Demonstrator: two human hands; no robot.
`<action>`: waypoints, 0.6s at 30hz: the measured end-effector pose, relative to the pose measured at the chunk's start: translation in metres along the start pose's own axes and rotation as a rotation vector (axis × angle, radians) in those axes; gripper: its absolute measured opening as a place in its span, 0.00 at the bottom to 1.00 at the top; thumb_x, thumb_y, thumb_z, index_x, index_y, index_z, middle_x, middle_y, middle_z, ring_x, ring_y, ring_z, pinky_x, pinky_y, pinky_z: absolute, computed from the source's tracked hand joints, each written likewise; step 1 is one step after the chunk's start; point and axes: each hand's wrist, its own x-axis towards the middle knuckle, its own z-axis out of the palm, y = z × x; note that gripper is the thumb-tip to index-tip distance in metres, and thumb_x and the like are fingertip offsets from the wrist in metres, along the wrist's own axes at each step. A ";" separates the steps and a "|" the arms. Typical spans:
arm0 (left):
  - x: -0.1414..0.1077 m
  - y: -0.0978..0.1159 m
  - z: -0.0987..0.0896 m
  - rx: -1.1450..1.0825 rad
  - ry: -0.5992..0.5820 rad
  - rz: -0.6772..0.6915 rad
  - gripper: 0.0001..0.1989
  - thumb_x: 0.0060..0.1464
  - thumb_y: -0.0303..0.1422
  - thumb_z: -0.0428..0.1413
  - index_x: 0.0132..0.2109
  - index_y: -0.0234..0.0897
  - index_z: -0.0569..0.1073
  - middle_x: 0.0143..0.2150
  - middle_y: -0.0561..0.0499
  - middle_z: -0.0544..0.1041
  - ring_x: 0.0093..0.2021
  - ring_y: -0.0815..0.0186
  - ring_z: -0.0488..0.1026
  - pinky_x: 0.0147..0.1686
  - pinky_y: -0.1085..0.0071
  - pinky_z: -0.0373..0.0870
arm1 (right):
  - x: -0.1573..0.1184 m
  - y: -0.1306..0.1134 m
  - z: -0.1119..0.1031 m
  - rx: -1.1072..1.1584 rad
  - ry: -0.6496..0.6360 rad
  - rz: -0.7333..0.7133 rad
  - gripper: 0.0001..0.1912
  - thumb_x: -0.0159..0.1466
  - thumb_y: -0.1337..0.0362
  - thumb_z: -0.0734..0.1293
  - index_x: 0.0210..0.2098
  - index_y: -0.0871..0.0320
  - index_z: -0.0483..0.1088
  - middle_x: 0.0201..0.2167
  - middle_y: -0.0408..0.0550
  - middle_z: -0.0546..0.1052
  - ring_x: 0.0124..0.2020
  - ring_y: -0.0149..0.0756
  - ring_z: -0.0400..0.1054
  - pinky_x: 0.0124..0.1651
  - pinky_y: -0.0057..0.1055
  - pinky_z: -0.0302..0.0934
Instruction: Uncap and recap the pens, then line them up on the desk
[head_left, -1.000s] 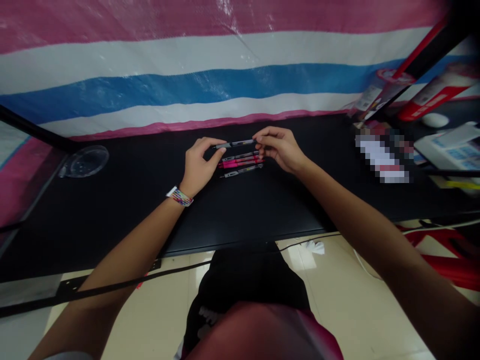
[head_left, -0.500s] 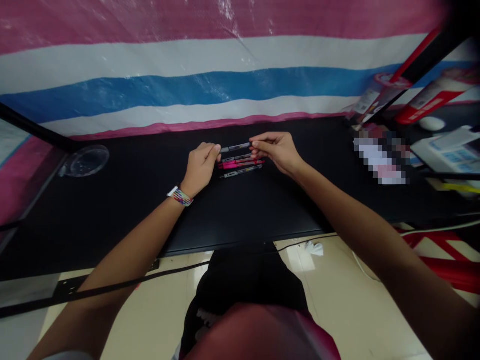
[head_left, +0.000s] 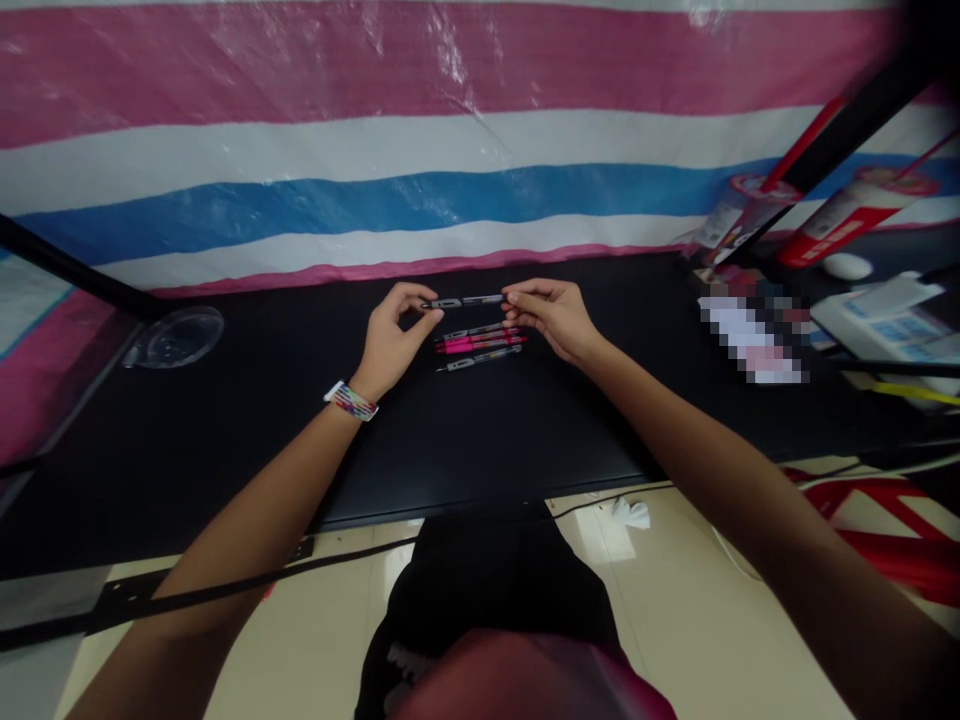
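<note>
A dark pen with a grey clip (head_left: 465,301) lies crosswise between my hands, above a row of pens. My left hand (head_left: 394,335) pinches its left end between thumb and fingers. On its right end, the thumb and fingers of my right hand (head_left: 551,315) are closed. Just below, on the black table, are a dark pen (head_left: 472,331), a pink-and-red pen (head_left: 480,345) and a lower dark pen with a grey clip (head_left: 478,359), roughly parallel. My right fingertips are close to the right ends of the upper ones.
A clear round plastic lid (head_left: 180,337) rests at the table's (head_left: 480,450) left. Toward the back right stand a clear container (head_left: 739,215) and a red-and-white canister (head_left: 855,215), near a white oval object (head_left: 847,266). A striped sheet (head_left: 450,195) hangs behind.
The view has tilted slightly upward. My left thumb and fingers have shifted along the held pen to its left tip, so its grey clip now shows. My right hand still grips the other end.
</note>
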 end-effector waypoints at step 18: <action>0.005 -0.016 -0.003 -0.046 -0.011 -0.004 0.15 0.74 0.44 0.62 0.39 0.41 0.80 0.34 0.51 0.83 0.37 0.65 0.82 0.46 0.65 0.78 | 0.004 0.000 -0.003 -0.006 0.042 0.058 0.16 0.59 0.53 0.86 0.39 0.55 0.86 0.35 0.49 0.85 0.37 0.39 0.79 0.52 0.45 0.84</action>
